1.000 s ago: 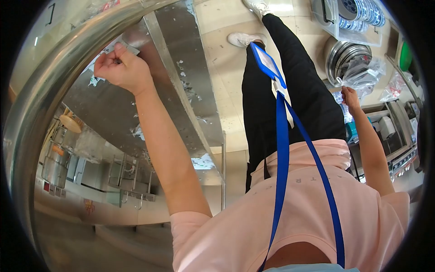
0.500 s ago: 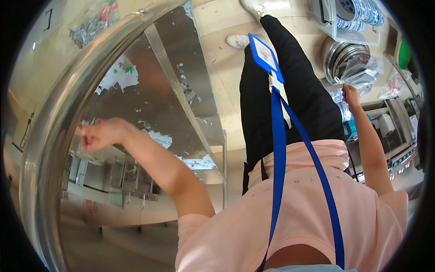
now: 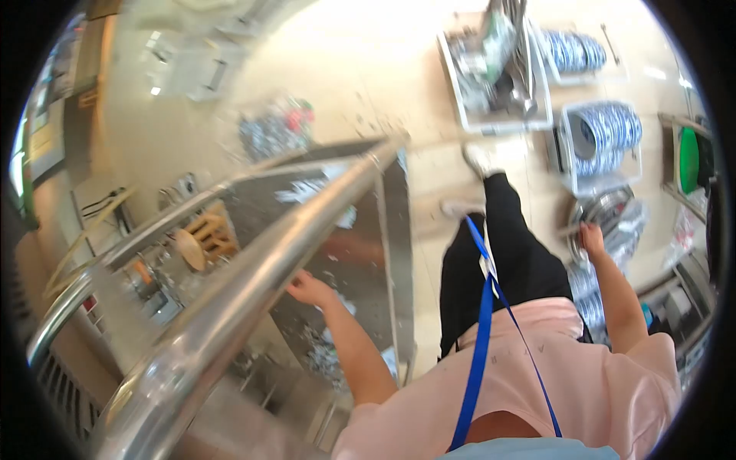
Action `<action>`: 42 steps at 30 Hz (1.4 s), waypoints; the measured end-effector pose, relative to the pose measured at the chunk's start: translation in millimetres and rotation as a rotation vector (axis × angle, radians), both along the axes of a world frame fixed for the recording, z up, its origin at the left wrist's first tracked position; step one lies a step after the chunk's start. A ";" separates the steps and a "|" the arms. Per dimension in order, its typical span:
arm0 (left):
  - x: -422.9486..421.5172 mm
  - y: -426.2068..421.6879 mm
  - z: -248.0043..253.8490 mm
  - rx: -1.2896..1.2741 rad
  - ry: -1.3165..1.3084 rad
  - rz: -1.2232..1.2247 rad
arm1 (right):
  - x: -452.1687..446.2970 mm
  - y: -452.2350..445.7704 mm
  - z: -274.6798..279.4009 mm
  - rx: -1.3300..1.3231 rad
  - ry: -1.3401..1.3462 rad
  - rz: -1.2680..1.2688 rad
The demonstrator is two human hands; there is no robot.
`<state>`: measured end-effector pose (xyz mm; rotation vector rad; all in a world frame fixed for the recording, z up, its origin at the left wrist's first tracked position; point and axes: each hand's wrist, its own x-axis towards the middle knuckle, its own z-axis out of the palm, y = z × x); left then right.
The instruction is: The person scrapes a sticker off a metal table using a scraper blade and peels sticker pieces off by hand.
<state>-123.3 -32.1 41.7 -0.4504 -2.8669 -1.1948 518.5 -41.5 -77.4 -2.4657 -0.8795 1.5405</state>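
Note:
My left hand (image 3: 308, 290) is at the thick steel rail (image 3: 253, 276) of a metal trolley, over its steel shelf (image 3: 356, 264). The rail partly covers its bent fingers, and I cannot tell whether they touch the rail or hold anything. Torn scraps of film (image 3: 326, 354) lie about on the shelf. Down at my right side, my right hand (image 3: 591, 239) is closed around a short, thin, pale strip (image 3: 568, 230), whose kind I cannot make out. Beyond that hand are round steel pans (image 3: 594, 205) and clear plastic wrapping (image 3: 630, 230).
Crates on the floor hold blue-and-white dishes (image 3: 606, 130) and, in a white one (image 3: 506, 126), wrapped utensils. A clear bag of scraps (image 3: 276, 130) lies behind the trolley. A wooden rack (image 3: 208, 238) shows past the rail. A green round item (image 3: 688, 161) is at far right.
My view has swung, bringing more floor and the crates into sight. My left hand has gone from a fist over the shelf to beside the rail. My right hand still holds the strip.

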 end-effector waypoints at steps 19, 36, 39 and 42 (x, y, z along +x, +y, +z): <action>33.4 -38.1 70.6 0.082 -0.627 0.423 | 8.9 167.9 119.7 0.193 0.061 -0.117; 33.9 10.9 47.0 0.212 -0.795 0.445 | -122.2 381.3 131.4 0.231 0.119 0.340; 40.9 20.6 43.1 0.228 -0.809 0.473 | -139.6 444.2 146.3 0.304 0.098 0.484; 52.2 23.4 35.5 0.264 -0.819 0.488 | -106.7 496.2 90.4 0.604 -0.277 1.163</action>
